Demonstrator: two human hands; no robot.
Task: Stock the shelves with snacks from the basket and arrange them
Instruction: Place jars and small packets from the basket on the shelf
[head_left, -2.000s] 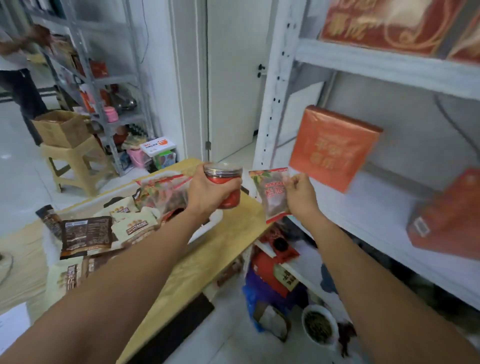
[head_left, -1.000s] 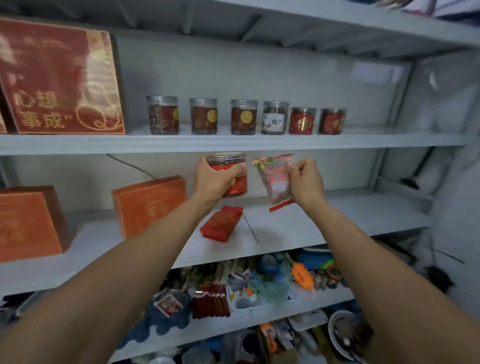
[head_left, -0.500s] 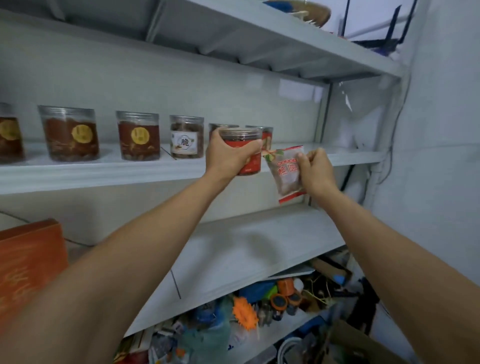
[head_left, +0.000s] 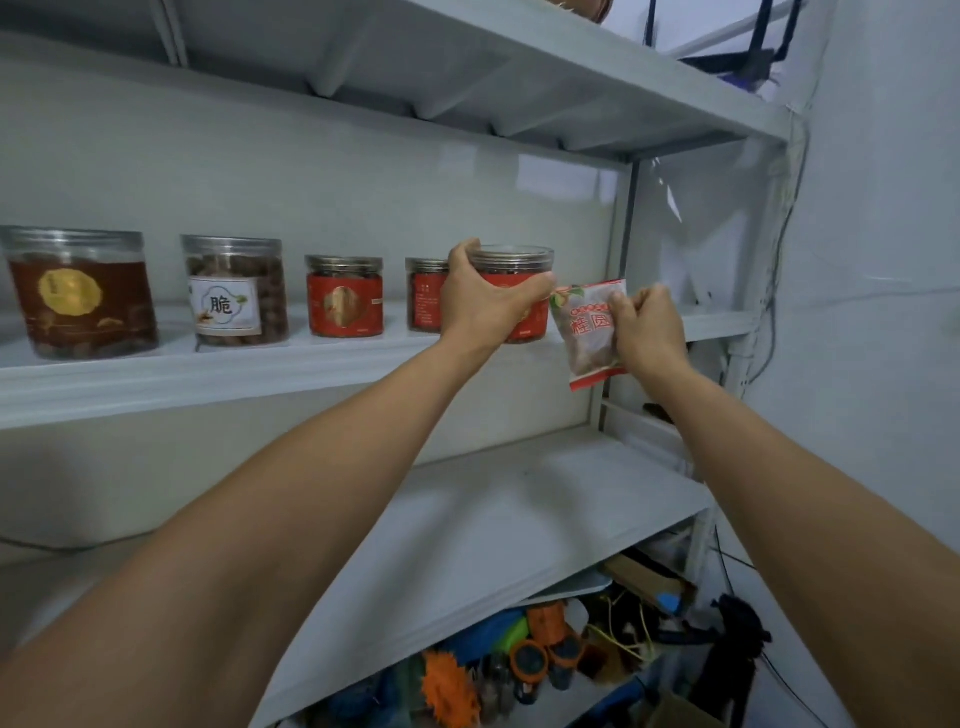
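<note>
We note the left hand (head_left: 485, 306) clamped round a clear red-labelled plastic jar (head_left: 514, 265) at the white metal shelf (head_left: 208, 379); the right hand (head_left: 647, 327) pinches a clear red-edged snack packet (head_left: 584, 338).

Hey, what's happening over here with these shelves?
A person is stocking snacks. Their left hand grips a red-labelled jar at the right end of a row of four jars on the shelf; whether it already rests there is unclear. Their right hand pinches a snack packet beside it, not yet shelved.
</note>
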